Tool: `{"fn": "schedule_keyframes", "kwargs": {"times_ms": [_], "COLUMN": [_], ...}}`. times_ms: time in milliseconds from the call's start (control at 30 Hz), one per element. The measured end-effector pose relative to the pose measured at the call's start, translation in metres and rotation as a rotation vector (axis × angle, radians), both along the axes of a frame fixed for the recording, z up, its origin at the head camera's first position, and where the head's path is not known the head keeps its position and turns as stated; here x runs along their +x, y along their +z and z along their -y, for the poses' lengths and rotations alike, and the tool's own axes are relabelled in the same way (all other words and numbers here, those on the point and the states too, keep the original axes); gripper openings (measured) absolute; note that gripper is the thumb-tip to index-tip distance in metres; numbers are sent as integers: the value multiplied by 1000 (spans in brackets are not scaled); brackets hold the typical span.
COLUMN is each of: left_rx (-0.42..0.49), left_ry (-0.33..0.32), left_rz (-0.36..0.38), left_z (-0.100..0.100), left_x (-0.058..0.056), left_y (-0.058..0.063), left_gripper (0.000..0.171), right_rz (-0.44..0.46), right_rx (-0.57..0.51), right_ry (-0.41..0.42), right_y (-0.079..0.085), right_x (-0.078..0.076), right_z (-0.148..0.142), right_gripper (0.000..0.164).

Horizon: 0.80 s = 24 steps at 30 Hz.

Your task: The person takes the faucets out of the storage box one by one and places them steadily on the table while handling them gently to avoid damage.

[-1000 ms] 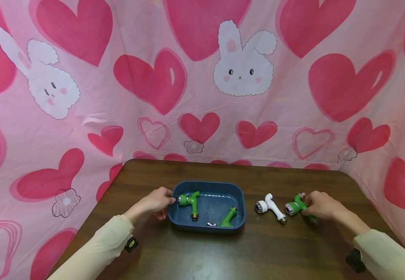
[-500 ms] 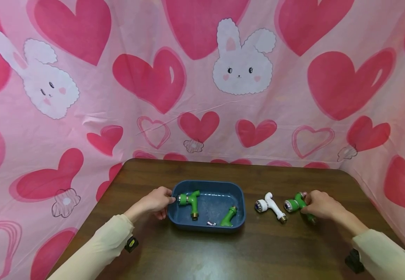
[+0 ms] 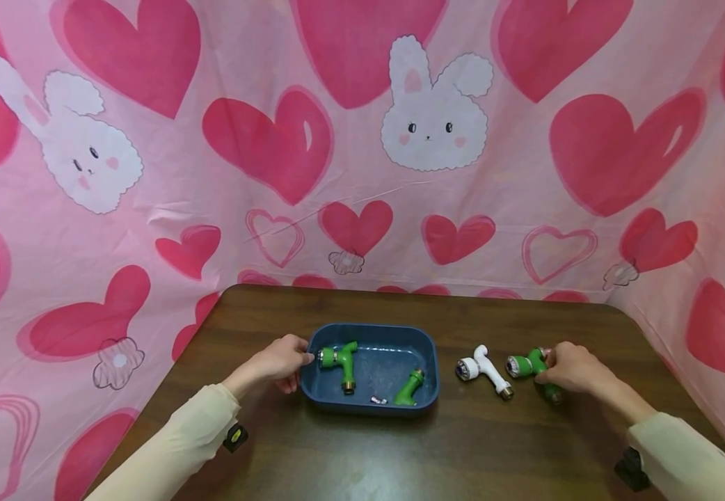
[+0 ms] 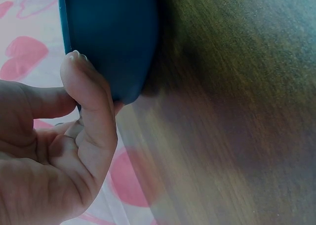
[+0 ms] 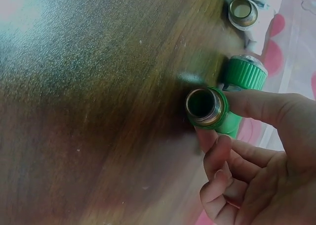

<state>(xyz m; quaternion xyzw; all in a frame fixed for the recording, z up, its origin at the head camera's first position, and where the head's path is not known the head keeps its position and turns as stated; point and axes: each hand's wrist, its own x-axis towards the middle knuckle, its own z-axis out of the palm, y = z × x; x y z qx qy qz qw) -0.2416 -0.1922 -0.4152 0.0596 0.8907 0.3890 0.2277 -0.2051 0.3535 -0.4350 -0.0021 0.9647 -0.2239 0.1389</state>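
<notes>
My left hand [image 3: 280, 362] pinches the left rim of a blue plastic basin [image 3: 384, 351] between thumb and fingers; the left wrist view shows this from the outside. Inside the basin lie a green faucet [image 3: 346, 369], a second green faucet [image 3: 408, 390] partly hidden by the front wall, and a small silvery piece [image 3: 378, 400]. Off to the right, my right hand [image 3: 575, 365] holds another green faucet [image 3: 533, 364] by its body, low over the table or on it. In the right wrist view its threaded brass end [image 5: 205, 109] faces the camera between thumb and fingers.
A white faucet [image 3: 484, 369] lies on the brown wooden table [image 3: 362, 459], between the basin and the right hand's faucet. Pink cloth [image 3: 356, 181] with hearts and rabbits hangs behind the table and along its sides.
The right hand has shifted slightly left, and its green faucet has turned a little, with the handle end moving left and up. The left hand and basin stay put.
</notes>
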Motion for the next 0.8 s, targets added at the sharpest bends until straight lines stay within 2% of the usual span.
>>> {"fn": "schedule_keyframes", "kwargs": {"times_ms": [300, 800], "left_rx": [1, 6], "left_ry": [-22, -9], "left_rz": [-1, -6], "left_z": [1, 1], "left_x": [0, 0], "left_y": [2, 1], "left_gripper": [22, 21], "right_rz": [-2, 21], "right_rx": [28, 19], "right_ry": [-30, -41], "right_y": [2, 1], "right_x": [1, 0], "right_z": [4, 4], "right_gripper": [24, 27]}}
